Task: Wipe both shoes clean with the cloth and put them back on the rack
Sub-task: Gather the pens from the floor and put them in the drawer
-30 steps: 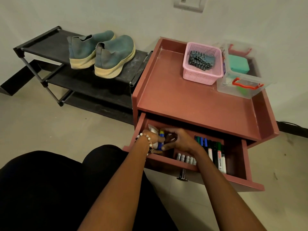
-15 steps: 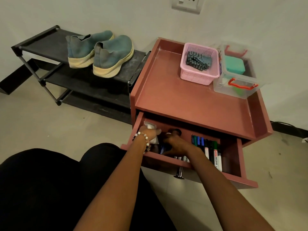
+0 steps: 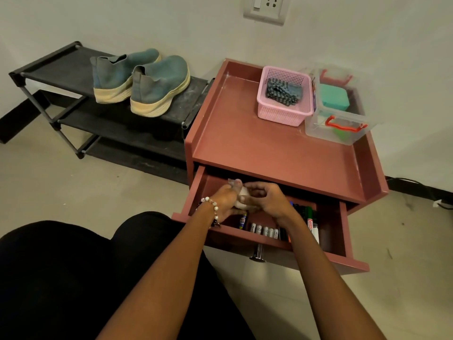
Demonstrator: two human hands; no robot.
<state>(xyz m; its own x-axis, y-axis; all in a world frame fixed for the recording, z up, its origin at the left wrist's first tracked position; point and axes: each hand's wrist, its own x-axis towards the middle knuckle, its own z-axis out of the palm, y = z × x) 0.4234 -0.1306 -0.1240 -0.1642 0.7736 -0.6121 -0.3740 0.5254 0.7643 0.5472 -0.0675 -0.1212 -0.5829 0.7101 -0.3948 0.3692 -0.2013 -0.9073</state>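
Both hands met over open drawer [image 3: 338, 231], lower centre: left hand [image 3: 226, 200] gripped pale cloth [image 3: 241, 195]; right hand [image 3: 269, 198] curled, pinching it.

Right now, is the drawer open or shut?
Open. The drawer is pulled out from under the red cabinet top, with markers and batteries visible inside.

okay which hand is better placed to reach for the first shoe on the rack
Left, probably. The left hand is on the drawer's rack side, nearer the shoes, but it grips a pale cloth. The right hand is farther away.
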